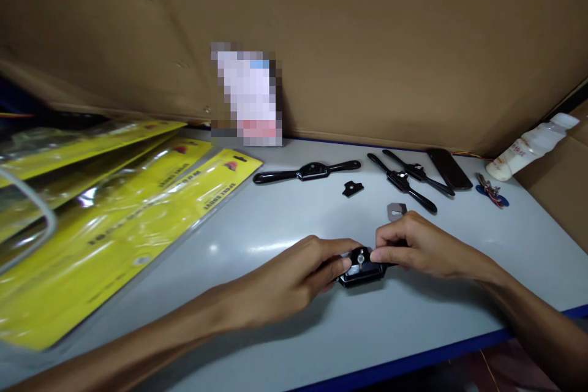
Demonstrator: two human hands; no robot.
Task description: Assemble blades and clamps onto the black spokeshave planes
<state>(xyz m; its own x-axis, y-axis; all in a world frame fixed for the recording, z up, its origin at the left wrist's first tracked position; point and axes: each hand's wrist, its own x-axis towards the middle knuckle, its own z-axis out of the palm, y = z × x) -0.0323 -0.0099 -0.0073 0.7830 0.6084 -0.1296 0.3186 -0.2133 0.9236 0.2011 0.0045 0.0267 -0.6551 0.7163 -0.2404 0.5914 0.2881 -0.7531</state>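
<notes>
Both of my hands grip a black spokeshave (362, 275) a little above the front part of the table. My left hand (298, 275) is closed round its left side, with the thumb on the body beside a small silver screw (361, 257). At the right side, my right hand (416, 248) pinches it between thumb and fingers, which hide that handle. Just behind my right hand lies a flat grey blade (395, 212) with a slot. A small black cap plate (353, 188) rests farther back. Another spokeshave (312, 171) lies behind it.
Two more spokeshaves, one (402, 182) in front of the other (419, 171), lie near a black phone (450, 169). A tilted white bottle (528, 148) and a bunch of keys (491, 191) are at right. Yellow blister packs (174, 214) cover the left. Cardboard (367, 43) walls the table's back.
</notes>
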